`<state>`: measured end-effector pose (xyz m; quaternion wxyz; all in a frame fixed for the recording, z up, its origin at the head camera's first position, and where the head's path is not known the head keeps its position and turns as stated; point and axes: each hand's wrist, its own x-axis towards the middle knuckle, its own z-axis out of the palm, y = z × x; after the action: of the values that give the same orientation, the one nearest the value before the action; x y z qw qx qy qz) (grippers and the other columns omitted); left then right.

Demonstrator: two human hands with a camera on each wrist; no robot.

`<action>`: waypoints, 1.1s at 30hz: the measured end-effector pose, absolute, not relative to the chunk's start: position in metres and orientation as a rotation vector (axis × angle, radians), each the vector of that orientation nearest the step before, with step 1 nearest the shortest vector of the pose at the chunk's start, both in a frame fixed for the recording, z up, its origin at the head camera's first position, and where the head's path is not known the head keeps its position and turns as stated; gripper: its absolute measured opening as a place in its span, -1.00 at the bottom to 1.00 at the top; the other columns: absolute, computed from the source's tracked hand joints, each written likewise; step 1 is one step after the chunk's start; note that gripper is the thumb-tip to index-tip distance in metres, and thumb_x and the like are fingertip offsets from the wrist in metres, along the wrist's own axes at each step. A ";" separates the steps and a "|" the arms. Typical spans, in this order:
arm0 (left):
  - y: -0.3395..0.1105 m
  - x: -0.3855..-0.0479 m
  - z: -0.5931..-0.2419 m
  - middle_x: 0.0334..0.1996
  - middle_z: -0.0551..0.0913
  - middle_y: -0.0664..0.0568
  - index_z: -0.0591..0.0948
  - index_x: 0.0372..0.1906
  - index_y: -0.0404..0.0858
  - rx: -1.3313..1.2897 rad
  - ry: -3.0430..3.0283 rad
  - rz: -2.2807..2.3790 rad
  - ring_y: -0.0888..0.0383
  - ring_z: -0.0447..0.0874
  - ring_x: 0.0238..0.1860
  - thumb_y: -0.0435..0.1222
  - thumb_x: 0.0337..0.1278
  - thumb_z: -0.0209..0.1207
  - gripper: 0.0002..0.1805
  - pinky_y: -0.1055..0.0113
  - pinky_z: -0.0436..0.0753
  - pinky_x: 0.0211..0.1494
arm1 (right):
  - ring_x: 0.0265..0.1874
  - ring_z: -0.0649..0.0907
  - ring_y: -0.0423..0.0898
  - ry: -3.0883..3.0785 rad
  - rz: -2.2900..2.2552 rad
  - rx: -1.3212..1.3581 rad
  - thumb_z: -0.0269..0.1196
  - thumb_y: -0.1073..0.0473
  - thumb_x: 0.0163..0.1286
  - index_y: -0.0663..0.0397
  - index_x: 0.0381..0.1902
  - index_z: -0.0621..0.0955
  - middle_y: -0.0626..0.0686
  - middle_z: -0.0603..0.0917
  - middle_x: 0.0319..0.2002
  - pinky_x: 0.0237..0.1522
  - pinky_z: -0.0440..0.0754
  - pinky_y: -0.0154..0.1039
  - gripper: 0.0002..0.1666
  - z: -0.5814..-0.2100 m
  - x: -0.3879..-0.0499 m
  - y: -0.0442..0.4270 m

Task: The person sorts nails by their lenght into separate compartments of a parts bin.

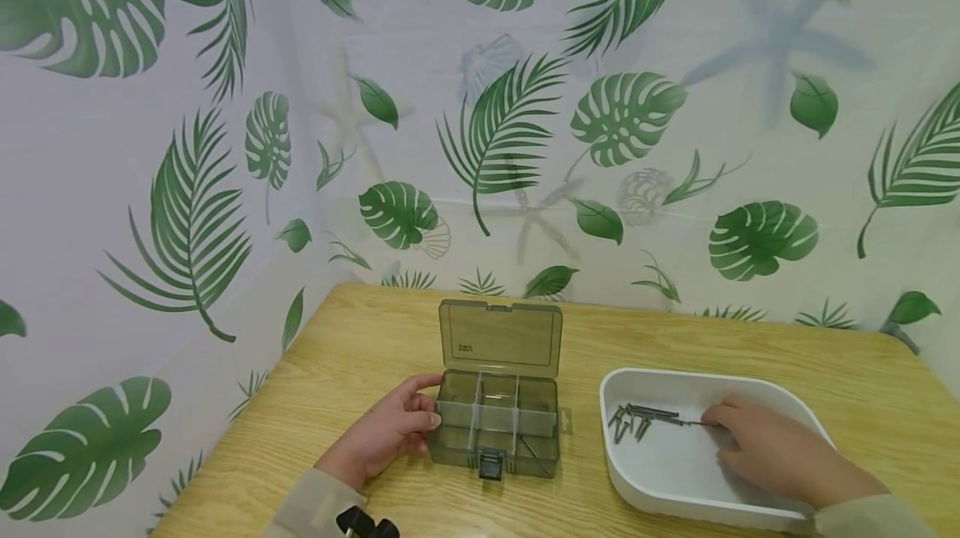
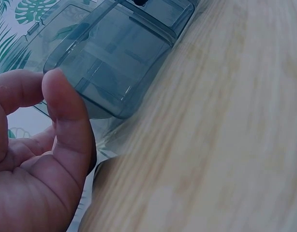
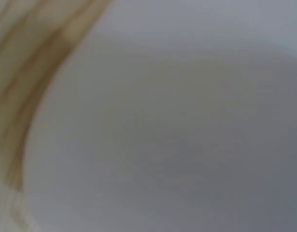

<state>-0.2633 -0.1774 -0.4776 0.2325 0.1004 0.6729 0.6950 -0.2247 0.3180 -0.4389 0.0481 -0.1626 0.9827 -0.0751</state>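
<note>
A smoky clear plastic compartment box (image 1: 497,419) stands on the wooden table with its lid (image 1: 500,339) raised at the back. One thin metal piece (image 1: 534,448) leans in its front right compartment. My left hand (image 1: 393,429) holds the box by its left side, thumb at the rim; the left wrist view shows the thumb (image 2: 66,106) against a box corner. Inside a white tray (image 1: 615,463), my right hand (image 1: 772,446), slightly blurred, pinches a thin dark metal screw at its fingertips. Several short screws (image 1: 628,424) and long thin ones (image 1: 654,413) lie left of it.
The tray stands to the right of the box, with a strip of wooden table (image 1: 581,488) between them. A leaf-patterned cloth (image 1: 525,146) hangs behind the table and along its left side. The right wrist view shows mostly blurred white tray wall (image 3: 153,135).
</note>
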 end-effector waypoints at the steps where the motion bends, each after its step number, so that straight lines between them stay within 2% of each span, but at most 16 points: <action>1: -0.177 -0.263 -0.478 -0.26 0.41 -0.01 0.13 0.57 -0.24 0.277 1.851 1.910 0.15 0.41 -0.39 -0.39 0.39 0.19 -0.24 0.32 0.61 -0.39 | 0.00 0.63 0.10 2.991 -0.219 -0.491 0.43 0.19 0.20 0.08 -0.06 0.69 0.03 0.65 -0.05 0.06 0.57 0.19 -0.67 -0.439 -0.226 0.319; 4: -0.178 -0.264 -0.478 -0.27 0.41 0.00 0.13 0.57 -0.24 0.277 1.849 1.912 0.15 0.42 -0.39 -0.39 0.39 0.19 -0.24 0.33 0.61 -0.39 | -0.21 0.60 -0.06 2.960 -0.223 -0.438 0.39 0.25 0.23 -0.04 -0.20 0.67 -0.09 0.62 -0.21 -0.09 0.61 0.07 -0.81 -0.440 -0.227 0.320; 7: -0.177 -0.265 -0.479 -0.27 0.41 0.00 0.12 0.57 -0.24 0.279 1.844 1.915 0.16 0.43 -0.40 -0.39 0.38 0.19 -0.23 0.34 0.62 -0.40 | -0.35 0.49 -0.11 2.903 -0.275 -0.366 0.32 0.35 0.22 -0.08 -0.28 0.60 -0.13 0.55 -0.37 -0.23 0.54 -0.04 -0.80 -0.442 -0.227 0.320; 10: -0.178 -0.265 -0.479 -0.27 0.42 0.00 0.13 0.57 -0.23 0.280 1.840 1.917 0.16 0.43 -0.40 -0.39 0.37 0.20 -0.23 0.34 0.62 -0.40 | -0.42 0.45 -0.10 2.874 -0.307 -0.330 0.26 0.41 0.17 -0.09 -0.35 0.54 -0.12 0.48 -0.46 -0.29 0.45 -0.09 -0.75 -0.446 -0.226 0.320; 15: -0.177 -0.263 -0.479 -0.28 0.42 0.00 0.13 0.57 -0.24 0.282 1.845 1.916 0.15 0.42 -0.40 -0.39 0.38 0.19 -0.23 0.32 0.61 -0.40 | -0.45 0.43 -0.12 2.918 -0.263 -0.366 0.25 0.39 0.16 -0.13 -0.41 0.50 -0.14 0.45 -0.50 -0.32 0.42 -0.10 -0.73 -0.452 -0.225 0.319; 20: -0.177 -0.263 -0.479 -0.28 0.41 0.01 0.12 0.57 -0.25 0.290 1.849 1.915 0.14 0.42 -0.38 -0.39 0.38 0.19 -0.23 0.31 0.61 -0.39 | -0.47 0.43 -0.15 2.930 -0.267 -0.383 0.28 0.36 0.16 -0.14 -0.39 0.53 -0.16 0.47 -0.50 -0.33 0.44 -0.12 -0.76 -0.453 -0.224 0.318; 24: -0.176 -0.264 -0.480 -0.28 0.41 0.00 0.13 0.57 -0.24 0.288 1.855 1.913 0.14 0.42 -0.37 -0.39 0.38 0.19 -0.24 0.30 0.61 -0.38 | -0.44 0.44 -0.14 2.917 -0.319 -0.381 0.29 0.34 0.24 -0.09 -0.29 0.62 -0.14 0.49 -0.46 -0.32 0.47 -0.11 -0.81 -0.445 -0.226 0.315; 33: -0.176 -0.264 -0.480 -0.28 0.41 0.00 0.13 0.57 -0.25 0.293 1.859 1.915 0.14 0.43 -0.36 -0.41 0.38 0.17 -0.24 0.30 0.61 -0.38 | -0.46 0.41 -0.25 2.988 -0.447 -0.539 0.28 0.37 0.21 -0.08 -0.20 0.66 -0.20 0.45 -0.48 -0.40 0.41 -0.26 -0.73 -0.423 -0.223 0.296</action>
<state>-0.2636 -0.1760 -0.4797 0.2262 0.1062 0.6744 0.6948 -0.2229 0.2963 -0.4231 0.0362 -0.1754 0.9730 -0.1454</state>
